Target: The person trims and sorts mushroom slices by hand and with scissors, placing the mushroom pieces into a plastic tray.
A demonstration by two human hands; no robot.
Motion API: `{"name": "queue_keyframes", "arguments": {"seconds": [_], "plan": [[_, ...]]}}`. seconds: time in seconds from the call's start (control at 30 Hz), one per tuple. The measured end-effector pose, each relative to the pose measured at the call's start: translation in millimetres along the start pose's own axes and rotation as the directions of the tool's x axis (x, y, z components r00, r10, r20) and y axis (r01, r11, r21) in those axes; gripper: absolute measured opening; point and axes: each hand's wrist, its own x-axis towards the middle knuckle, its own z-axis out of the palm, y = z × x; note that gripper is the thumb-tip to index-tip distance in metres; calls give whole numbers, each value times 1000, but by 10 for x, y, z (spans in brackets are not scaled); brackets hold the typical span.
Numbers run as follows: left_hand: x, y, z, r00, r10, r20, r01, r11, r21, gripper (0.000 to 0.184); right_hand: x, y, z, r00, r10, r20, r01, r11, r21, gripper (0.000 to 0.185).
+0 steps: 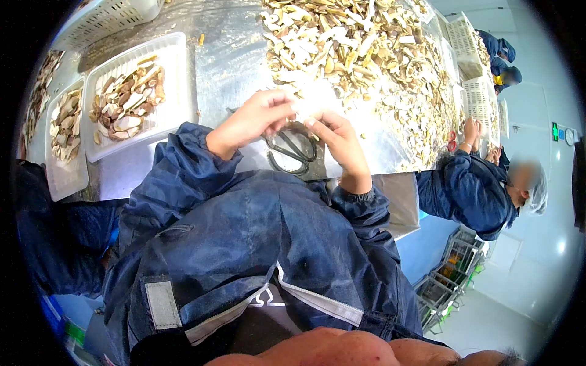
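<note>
My left hand is over the table's near edge, its thumb and fingers pinched together. Facing it, my right hand has thumb and forefinger closed, with the fingertips almost meeting those of the left. Something small and pale is between the fingertips, but glare washes it out. Just beneath my hands lies a pair of scissors with black loop handles. Beyond them a big heap of sliced mushrooms covers the metal table. On the left, a white plastic tray holds brown-capped mushroom slices.
A second tray of slices stands farther left, near a white slotted basket. At right a co-worker in a blue sleeve works beside red-handled scissors. Slotted crates line the far side. A pale bin hangs below the edge.
</note>
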Motion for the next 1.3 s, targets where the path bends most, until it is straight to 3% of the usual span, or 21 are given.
{"name": "queue_keyframes", "arguments": {"seconds": [0.03,0.1,0.17,0.2,0.23,0.33,0.43,0.53,0.67,0.73,0.83,0.93,0.97,1.17,1.3], "plan": [[6,19,27,995,8,-103,-14,998,-54,19,6,3,-39,994,-88,-68,70,972,-224,19],[16,52,-6,955,-6,-297,-41,988,-151,17,64,-30,-88,947,-290,-137,141,759,-636,17],[26,46,-74,911,57,-408,-165,958,-235,16,144,-117,-65,865,-453,-218,140,633,-761,17],[32,46,-89,882,84,-464,-231,935,-270,15,208,-159,-34,810,-534,-243,126,563,-817,17],[26,65,-89,870,76,-487,-237,931,-278,14,301,-147,3,804,-536,-256,158,608,-778,15],[19,67,-52,861,94,-500,-263,923,-280,14,649,-160,220,727,-676,-121,348,515,-784,13],[20,47,-81,860,90,-503,-265,920,-288,14,875,-161,334,717,-697,5,324,326,-888,15],[-1,46,-80,869,89,-486,-256,923,-288,14,964,-154,337,743,-666,62,297,245,-923,16],[6,49,-54,860,80,-503,-258,920,-294,16,885,-249,310,628,-778,3,443,355,-823,15],[-30,124,-27,893,12,-451,-194,913,-360,19,722,-303,339,743,-660,-111,458,622,-635,12],[-37,120,-22,964,-83,-252,-66,845,-531,22,510,-335,335,922,-330,-203,285,932,-222,12],[-24,39,-77,994,-39,-105,-29,815,-579,20,475,-197,311,966,-216,-138,224,974,41,14],[-14,22,-87,997,-4,-75,-40,818,-573,19,457,-183,300,974,-199,-112,205,978,42,18],[-14,82,3,935,137,-327,-220,948,-232,16,413,-123,301,982,-64,-180,116,949,292,18],[8,22,15,917,231,-325,-262,963,-54,16,371,-144,320,994,-15,-112,47,958,283,11]]}}
